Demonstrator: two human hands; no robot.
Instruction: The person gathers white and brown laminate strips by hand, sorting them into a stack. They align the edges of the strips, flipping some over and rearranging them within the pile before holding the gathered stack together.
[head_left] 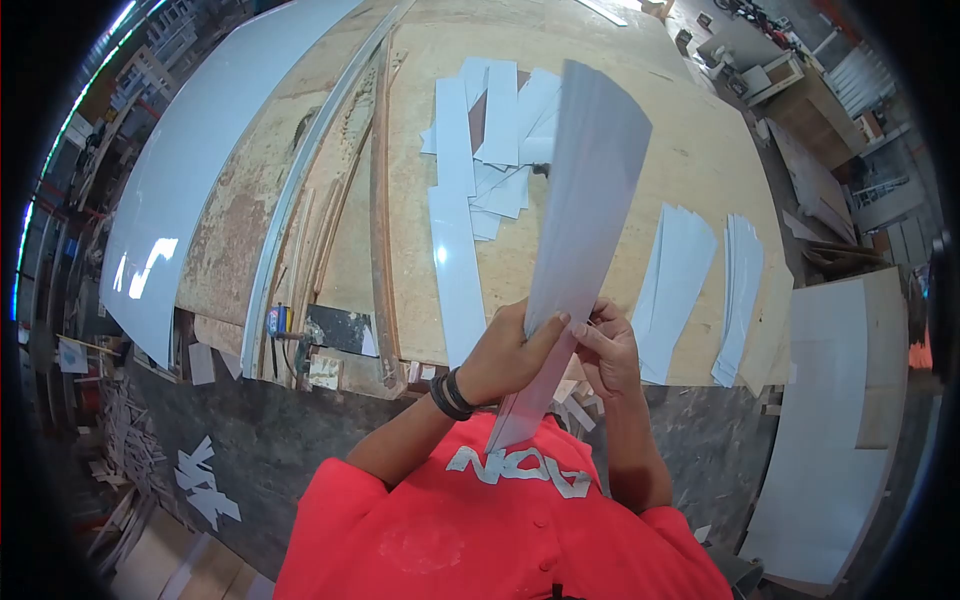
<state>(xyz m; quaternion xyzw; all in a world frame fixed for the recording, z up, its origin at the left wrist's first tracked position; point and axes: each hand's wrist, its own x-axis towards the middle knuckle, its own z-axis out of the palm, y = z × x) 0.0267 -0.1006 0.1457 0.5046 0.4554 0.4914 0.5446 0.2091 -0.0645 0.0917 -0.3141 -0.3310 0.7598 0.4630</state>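
Far left: large glossy white sheet (190,180) lies along the left side of the plywood workbench (690,150), with a pale metal rail (305,190) beside it and a bundle of thin wooden battens (380,230) just right of that. All three run roughly away from the person. Cut white scraps (205,485) lie on the dark floor below the bench edge.

Centre-left: a long white strip (455,270) lies flat on the bench, its long axis pointing away from the person. A loose pile of white offcuts (495,140) lies at its far end.

Centre: left hand (515,350), with a black wristband (450,395), is closed on the laminate strip (590,190), thumb laid across its near face. The strip is held up in front of the chest, above the near bench edge. Its long axis is near upright in view. The narrow lower end points down at the red shirt (480,540), and the wider upper end points up and away, leaning slightly right, over the pile of offcuts.

Right hand (608,352) is just beside the left, fingers curled onto the strip's right edge — both hands grip low on the strip, well below its middle.

Right: two fanned stacks of white strips (680,280) and (742,290) lie side by side on the bench, long axes away from the person. Far right — a white board (835,440) stands past the bench corner.
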